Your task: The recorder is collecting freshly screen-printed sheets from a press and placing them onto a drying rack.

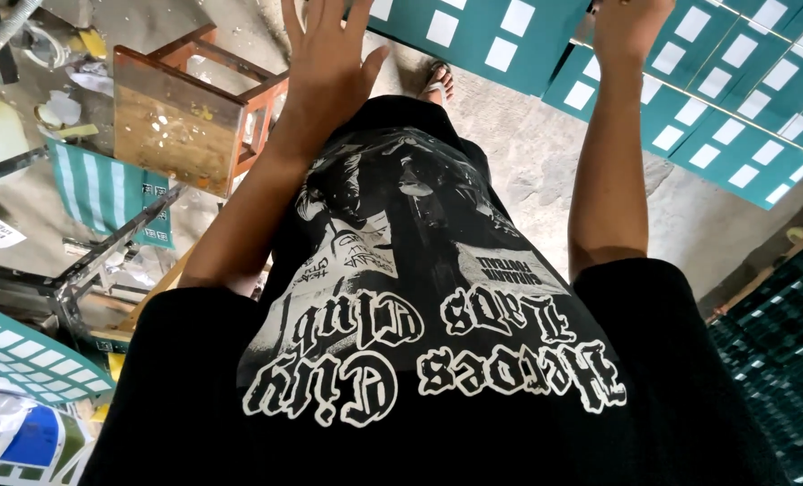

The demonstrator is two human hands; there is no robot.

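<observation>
Teal sheets [735, 108], printed with rows of white rectangles, lay fanned across the upper right of the head view, overlapping above the concrete floor [545, 171]; their long edges ran obliquely from upper left down to lower right. The right hand [631, 27] met the sheets at the top edge of the view, and its fingers were cut off there, so whether its grip was clamped on a sheet or lay flat could not be told; the left hand [329, 54] was raised with fingers spread apart, holding nothing, just left of the nearest sheet edge. The right hand was thus the nearer to the sheets; a wooden stool [185, 117] stood well to the left, and a sandalled foot [437, 83] showed between the two forearms.
</observation>
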